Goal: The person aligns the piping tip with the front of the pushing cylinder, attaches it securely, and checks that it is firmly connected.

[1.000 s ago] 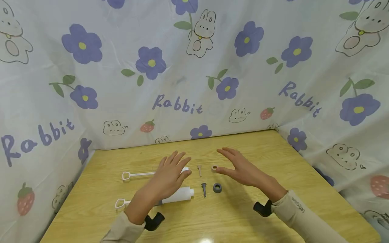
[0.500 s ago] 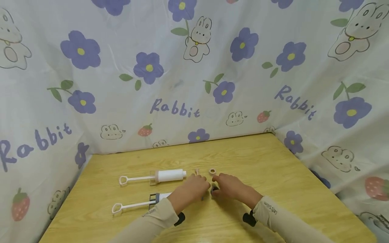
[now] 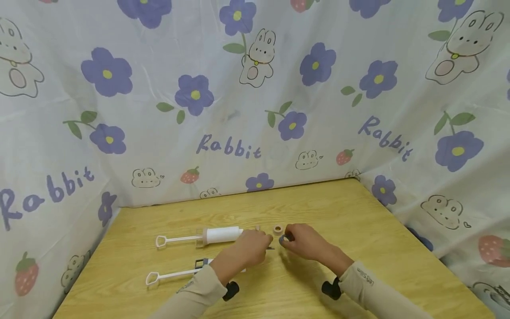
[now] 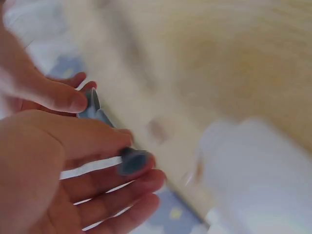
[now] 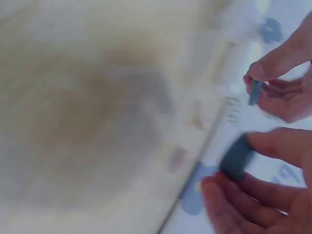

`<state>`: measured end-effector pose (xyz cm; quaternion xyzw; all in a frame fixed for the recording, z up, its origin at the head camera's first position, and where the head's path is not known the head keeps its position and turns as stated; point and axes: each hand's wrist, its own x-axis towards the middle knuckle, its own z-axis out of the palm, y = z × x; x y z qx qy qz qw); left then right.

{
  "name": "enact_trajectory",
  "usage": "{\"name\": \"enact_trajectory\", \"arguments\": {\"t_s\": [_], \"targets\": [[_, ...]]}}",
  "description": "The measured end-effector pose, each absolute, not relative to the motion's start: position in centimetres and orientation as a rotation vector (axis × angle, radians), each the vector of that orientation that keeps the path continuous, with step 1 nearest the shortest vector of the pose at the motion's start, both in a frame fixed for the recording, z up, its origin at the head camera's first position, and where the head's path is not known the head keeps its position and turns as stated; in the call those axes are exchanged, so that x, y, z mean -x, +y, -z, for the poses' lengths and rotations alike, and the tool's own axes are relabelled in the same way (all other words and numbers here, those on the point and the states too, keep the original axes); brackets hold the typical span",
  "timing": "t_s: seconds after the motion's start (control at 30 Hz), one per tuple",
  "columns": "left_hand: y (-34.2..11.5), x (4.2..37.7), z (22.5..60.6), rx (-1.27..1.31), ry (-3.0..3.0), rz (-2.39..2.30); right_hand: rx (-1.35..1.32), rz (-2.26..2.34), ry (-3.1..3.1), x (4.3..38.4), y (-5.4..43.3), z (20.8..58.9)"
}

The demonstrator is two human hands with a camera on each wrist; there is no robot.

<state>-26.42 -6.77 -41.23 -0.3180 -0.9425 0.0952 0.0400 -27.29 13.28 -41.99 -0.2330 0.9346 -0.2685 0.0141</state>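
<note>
Above the worktop [image 3: 318, 204], my left hand [image 3: 249, 248] is pinching a now-lifted grey funnel [image 4: 133, 162], half-hiding a syringe [image 3: 179, 274]; my right hand [image 3: 307, 242], a ring [image 5: 237, 158].

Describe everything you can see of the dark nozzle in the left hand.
The nozzle is dark blue-gray and looks like plastic. It has a round, flared end, and a narrower stem shows past the fingers on the other side. The left hand pinches it between thumb and fingers, which hide its middle. It appears to be held above the table; nothing else visibly touches it. Blur hides finer detail.
</note>
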Motion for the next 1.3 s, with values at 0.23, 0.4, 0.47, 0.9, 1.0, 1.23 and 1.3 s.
{"name": "enact_trajectory", "arguments": {"t_s": [0.23, 0.4, 0.47, 0.9, 1.0, 1.23, 1.3], "targets": [[-11.3, 24.5, 36.0, 0.732, -2.670, 0.475, 0.653, 1.664, 2.510, 27.4, 13.2, 37.8], [-12.7, 23.4, 34.9, 0.648, -2.535, 0.717, 0.668, 1.799, 2.366, 27.0, 13.9, 37.8], [-13.0, 23.3, 34.9, 0.662, -2.519, 0.721, 0.673, 1.794, 2.358, 26.9, 14.1, 38.1], [-12.3, 22.7, 35.2, 0.700, -2.520, 0.715, 0.778, 1.780, 2.295, 26.7, 11.8, 38.0], [-11.8, 22.7, 35.3, 0.722, -2.529, 0.707, 0.809, 1.768, 2.275, 26.8, 11.1, 38.1], [-11.1, 22.9, 35.7, 0.731, -2.505, 0.731, 0.822, 1.754, 2.254, 26.9, 10.7, 37.9], [-10.8, 23.0, 35.7, 0.737, -2.493, 0.729, 0.817, 1.759, 2.253, 26.8, 10.9, 37.8]]}}
